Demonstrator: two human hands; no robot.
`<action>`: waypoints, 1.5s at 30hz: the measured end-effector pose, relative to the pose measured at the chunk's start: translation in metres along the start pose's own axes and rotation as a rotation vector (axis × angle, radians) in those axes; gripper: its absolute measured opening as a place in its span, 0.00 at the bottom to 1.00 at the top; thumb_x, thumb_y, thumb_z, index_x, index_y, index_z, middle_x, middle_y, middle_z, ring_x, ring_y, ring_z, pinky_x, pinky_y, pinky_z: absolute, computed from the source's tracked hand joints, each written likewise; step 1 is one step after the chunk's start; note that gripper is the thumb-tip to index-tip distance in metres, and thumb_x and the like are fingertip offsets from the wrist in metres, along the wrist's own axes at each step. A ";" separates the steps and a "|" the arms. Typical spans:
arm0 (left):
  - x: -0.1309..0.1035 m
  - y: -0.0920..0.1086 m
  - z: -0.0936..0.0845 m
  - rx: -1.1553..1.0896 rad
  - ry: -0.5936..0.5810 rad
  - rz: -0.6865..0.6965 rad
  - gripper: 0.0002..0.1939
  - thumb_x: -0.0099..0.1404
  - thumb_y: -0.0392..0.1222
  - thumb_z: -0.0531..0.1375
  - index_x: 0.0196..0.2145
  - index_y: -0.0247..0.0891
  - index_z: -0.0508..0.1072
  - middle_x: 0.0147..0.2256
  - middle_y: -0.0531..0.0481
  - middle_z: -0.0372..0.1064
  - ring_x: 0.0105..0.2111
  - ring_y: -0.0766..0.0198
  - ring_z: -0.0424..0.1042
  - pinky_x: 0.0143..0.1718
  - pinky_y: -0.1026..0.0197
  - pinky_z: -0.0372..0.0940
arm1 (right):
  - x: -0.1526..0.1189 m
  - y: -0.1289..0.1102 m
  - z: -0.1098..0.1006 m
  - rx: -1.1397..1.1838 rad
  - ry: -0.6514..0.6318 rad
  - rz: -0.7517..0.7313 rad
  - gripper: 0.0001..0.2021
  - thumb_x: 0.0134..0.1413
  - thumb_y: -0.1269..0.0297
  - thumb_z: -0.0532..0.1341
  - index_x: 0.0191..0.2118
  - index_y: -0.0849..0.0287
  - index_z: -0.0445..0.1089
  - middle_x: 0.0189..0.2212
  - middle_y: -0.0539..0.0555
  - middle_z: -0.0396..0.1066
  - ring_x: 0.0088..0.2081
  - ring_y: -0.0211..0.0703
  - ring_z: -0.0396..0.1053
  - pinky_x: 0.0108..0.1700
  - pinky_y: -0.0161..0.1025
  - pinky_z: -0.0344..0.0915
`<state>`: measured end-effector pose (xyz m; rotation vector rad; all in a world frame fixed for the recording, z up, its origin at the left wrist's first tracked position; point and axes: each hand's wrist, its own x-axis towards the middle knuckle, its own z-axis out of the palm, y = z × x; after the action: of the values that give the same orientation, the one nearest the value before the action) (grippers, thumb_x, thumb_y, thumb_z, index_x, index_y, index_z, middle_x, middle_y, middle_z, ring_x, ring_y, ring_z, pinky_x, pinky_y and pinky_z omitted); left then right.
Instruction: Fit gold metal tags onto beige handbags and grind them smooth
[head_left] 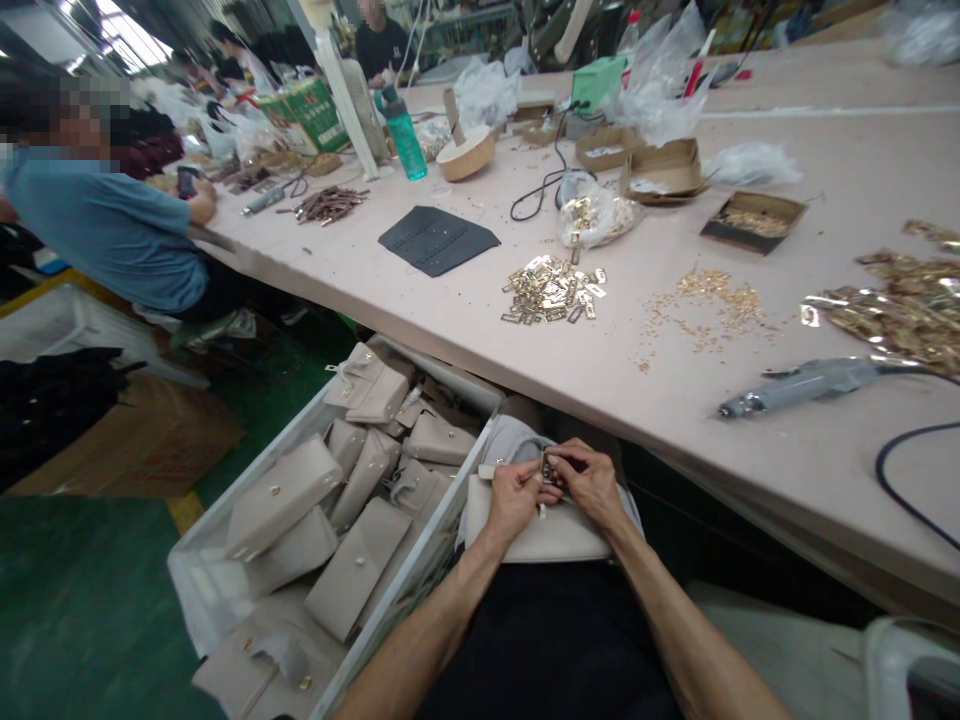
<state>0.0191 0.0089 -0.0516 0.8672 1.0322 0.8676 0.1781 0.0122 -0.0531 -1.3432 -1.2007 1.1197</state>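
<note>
Fingers on small metal fitting

Legible text: none | green carton, well beyond the left hand: printing blurred, cannot be read | black shirt, farther off: pale mark not made out | red-capped bottle, well beyond the right hand: label unreadable

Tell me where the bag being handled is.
In the head view, right of and below centre: the bag lies on the person's lap, beneath the left hand and right hand, beside the crate.
</note>
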 end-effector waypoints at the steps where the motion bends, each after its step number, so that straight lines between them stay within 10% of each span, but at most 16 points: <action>1: 0.000 0.000 0.000 -0.001 0.004 -0.001 0.25 0.62 0.47 0.67 0.52 0.27 0.80 0.38 0.37 0.81 0.31 0.57 0.83 0.35 0.61 0.78 | 0.000 -0.001 0.000 0.006 -0.008 -0.002 0.14 0.60 0.52 0.67 0.40 0.58 0.82 0.37 0.56 0.74 0.32 0.43 0.71 0.32 0.38 0.69; 45: -0.002 0.003 0.004 0.019 0.123 0.025 0.26 0.58 0.55 0.71 0.43 0.26 0.82 0.24 0.42 0.78 0.22 0.59 0.79 0.26 0.63 0.76 | 0.001 -0.017 0.002 -0.088 -0.035 -0.045 0.14 0.60 0.53 0.66 0.40 0.59 0.82 0.35 0.57 0.76 0.35 0.46 0.73 0.36 0.39 0.68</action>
<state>0.0221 0.0071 -0.0472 0.8522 1.1403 0.9427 0.1741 0.0140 -0.0360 -1.3607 -1.3125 1.0729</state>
